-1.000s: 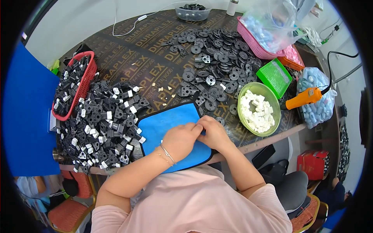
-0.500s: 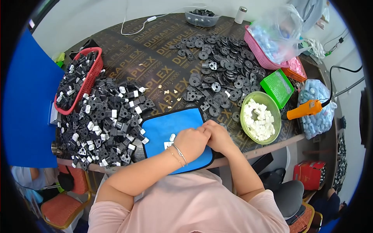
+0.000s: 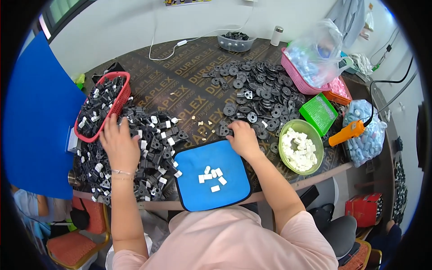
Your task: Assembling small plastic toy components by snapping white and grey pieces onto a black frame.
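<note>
My left hand [image 3: 119, 145] lies over a heap of black plastic parts with white blocks [image 3: 155, 144], its fingers stretched out and apart. Its fingertips are beside the rim of a red basket [image 3: 120, 102] filled with similar parts. Beyond the far edge of a blue mat [image 3: 193, 162], my right hand [image 3: 244, 140] pinches a flat black plastic part [image 3: 223, 129] between thumb and fingers. This part is at the near edge of a spread of black disc-shaped parts [image 3: 265, 90]. Several small white blocks [image 3: 215, 189] rest on the mat.
A green bowl of white blocks [image 3: 281, 155] stands right of the mat. Near it are a green tray [image 3: 318, 114], an orange-handled tool [image 3: 346, 133] and a bag of blue pieces [image 3: 365, 148]. A pink basket [image 3: 297, 80] and clear tub [image 3: 236, 44] stand farther back.
My hands were together over the mat and have parted. The left went to the heap on the left, the right to the black parts beyond the mat. More white blocks show on the mat.
</note>
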The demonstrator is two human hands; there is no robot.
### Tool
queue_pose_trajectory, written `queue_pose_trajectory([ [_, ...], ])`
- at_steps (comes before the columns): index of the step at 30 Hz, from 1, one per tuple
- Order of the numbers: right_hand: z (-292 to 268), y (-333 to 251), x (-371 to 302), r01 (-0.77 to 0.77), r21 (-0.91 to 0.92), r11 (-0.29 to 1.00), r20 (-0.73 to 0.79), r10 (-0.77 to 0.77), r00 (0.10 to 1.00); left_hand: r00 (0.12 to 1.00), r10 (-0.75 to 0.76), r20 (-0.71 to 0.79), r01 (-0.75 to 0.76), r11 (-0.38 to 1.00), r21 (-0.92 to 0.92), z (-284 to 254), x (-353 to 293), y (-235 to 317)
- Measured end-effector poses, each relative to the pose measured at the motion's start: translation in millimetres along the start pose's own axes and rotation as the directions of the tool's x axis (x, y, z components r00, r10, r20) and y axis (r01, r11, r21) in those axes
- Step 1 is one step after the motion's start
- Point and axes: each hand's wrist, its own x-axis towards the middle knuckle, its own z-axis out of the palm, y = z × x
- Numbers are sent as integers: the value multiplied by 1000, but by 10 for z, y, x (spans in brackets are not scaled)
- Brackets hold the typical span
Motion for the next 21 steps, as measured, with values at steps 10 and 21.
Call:
queue_pose_trajectory([
  [10, -306, 146, -589, -159, 551, 819, -153, 287, 946, 759, 647, 71, -438, 588, -680, 354, -451, 973],
  [21, -520, 184, -1161, -372, 924, 87, 354, 172, 919, 673, 710, 206, -217, 456, -863, 681, -755, 1043],
])
